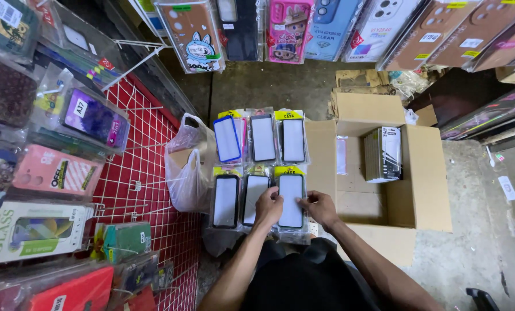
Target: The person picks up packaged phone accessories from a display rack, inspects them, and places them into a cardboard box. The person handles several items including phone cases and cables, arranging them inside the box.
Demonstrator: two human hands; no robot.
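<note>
Two hands, left hand (268, 205) and right hand (319, 207), pinch the packaged phone case (291, 201), rightmost of the lower row, beside the cardboard box (424, 190). Risk: nudging it would likely disturb neighbouring cases (239, 200).

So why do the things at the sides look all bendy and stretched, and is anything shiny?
In the head view, the wide lens bends the edges, so the hanging cases at left look stretched. The middle is sharp: both hands, left hand and right hand, hold a packaged phone case. Plastic wrappers catch small glints; the cardboard box is evenly lit.
</note>
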